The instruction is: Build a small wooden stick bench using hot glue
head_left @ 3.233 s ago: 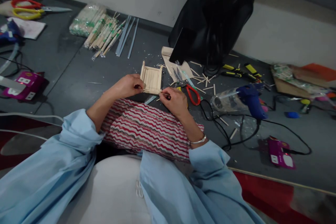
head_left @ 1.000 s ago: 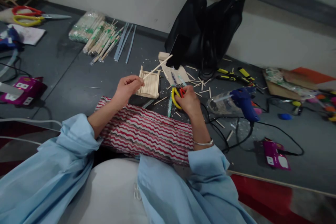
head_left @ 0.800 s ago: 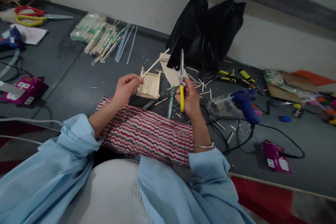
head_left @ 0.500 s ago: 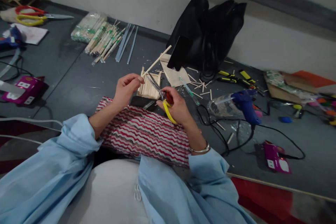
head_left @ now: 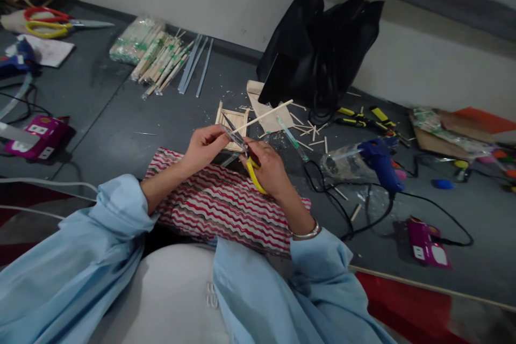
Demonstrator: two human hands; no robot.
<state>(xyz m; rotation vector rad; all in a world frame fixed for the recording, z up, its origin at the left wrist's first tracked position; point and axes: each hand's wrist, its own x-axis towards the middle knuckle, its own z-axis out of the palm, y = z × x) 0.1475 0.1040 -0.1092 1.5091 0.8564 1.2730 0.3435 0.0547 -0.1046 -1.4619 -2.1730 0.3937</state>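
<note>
My left hand (head_left: 207, 145) pinches one end of a thin wooden stick (head_left: 266, 115), which slants up to the right. The stick lies across the blades of a pair of scissors (head_left: 253, 174) with yellow on the handle. My right hand (head_left: 266, 166) is closed round those handles; its fingers hide part of them. Just beyond both hands, a small panel of wooden sticks (head_left: 221, 114) lies on the table, partly covered by the blades and my left hand. Under my wrists is a red-and-white wavy-striped cloth item (head_left: 226, 207).
Wrapped stick bundles (head_left: 161, 62) and grey strips (head_left: 195, 64) lie at the back left. A black bag (head_left: 322, 48) with a phone (head_left: 278, 79) leaning on it stands behind. Cut stick pieces (head_left: 310, 131), a blue glue gun (head_left: 377, 161) and its cable (head_left: 435, 204) are to the right.
My left hand has moved right and slightly down, close to my right hand. The stick has swung lower and rightward, and now crosses the scissor blades.
</note>
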